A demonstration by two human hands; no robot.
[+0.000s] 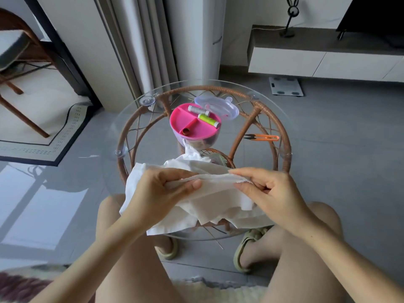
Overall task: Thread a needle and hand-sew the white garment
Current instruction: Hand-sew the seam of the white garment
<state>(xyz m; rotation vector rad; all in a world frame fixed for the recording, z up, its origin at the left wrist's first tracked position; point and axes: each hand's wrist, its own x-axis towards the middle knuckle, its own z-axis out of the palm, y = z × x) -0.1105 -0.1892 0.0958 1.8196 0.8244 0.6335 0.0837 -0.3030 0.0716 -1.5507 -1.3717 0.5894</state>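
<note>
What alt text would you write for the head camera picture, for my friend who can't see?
A left hand and right hand pinch a fold of a white garment over a round glass table. Behind sits an open pink sewing box holding a grey spool and a green spool, orange snips to its right.

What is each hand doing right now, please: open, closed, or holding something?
Left hand: closed, pinching a fold of the white garment.
Right hand: closed, pinching the same fold at its other end.
</note>
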